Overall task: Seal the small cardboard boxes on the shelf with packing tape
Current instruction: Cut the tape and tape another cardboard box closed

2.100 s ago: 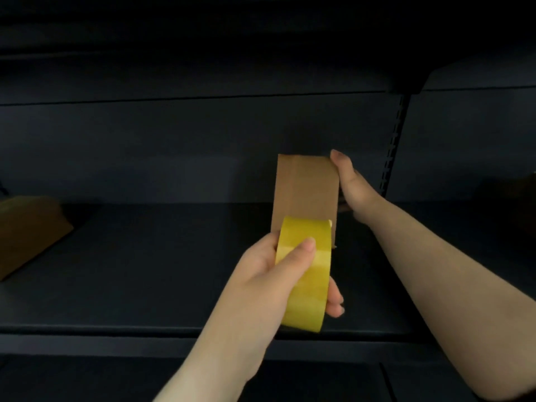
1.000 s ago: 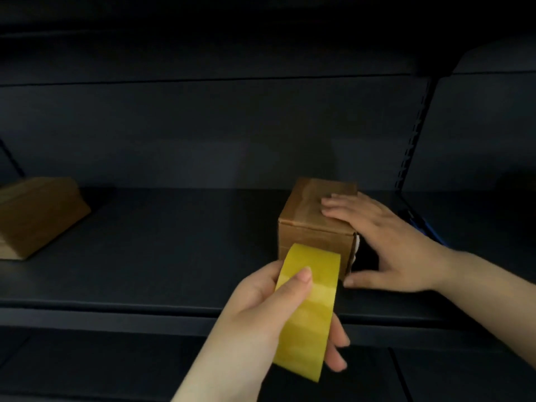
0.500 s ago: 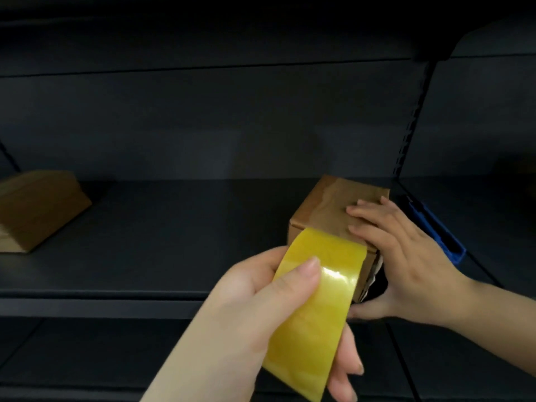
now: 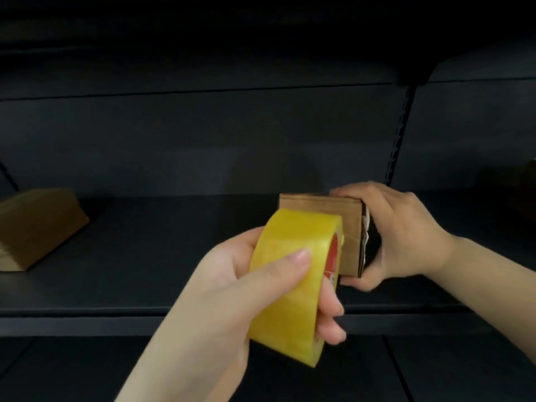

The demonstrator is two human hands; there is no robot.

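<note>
A dark slotted upright (image 4: 396, 140) runs down the back wall of the unit, right of centre, dividing two dark back panels (image 4: 188, 140). A horizontal seam crosses the panel high up. Below the front lip, a lower dark surface (image 4: 72, 369) shows, split by a thin diagonal line

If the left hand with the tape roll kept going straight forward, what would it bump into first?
Most likely the small cardboard box that the right hand grips: the left hand holds the yellow tape roll just in front of it. Whether they already touch is unclear.
</note>
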